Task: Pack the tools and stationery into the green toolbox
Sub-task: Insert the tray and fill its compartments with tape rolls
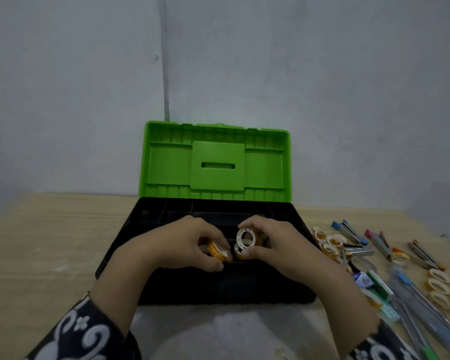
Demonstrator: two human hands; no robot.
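Observation:
The toolbox stands open in the middle of the table, its green lid (pixel 218 162) upright and its black base (pixel 130 240) divided into compartments. Both my hands hover over the base. My left hand (pixel 185 242) pinches an orange tape roll (pixel 216 252). My right hand (pixel 276 245) holds two small tape rolls (pixel 244 241) with white cores, one above the other, close to the left hand's roll. What lies in the compartments under my hands is too dark to make out.
On the wooden table (pixel 50 242) to the right lie several tape rolls (pixel 330 241), staplers (pixel 348 231), a roll of grey tape (pixel 364 263), small boxes (pixel 377 284) and long clear pen cases (pixel 421 310). A grey wall stands behind the toolbox.

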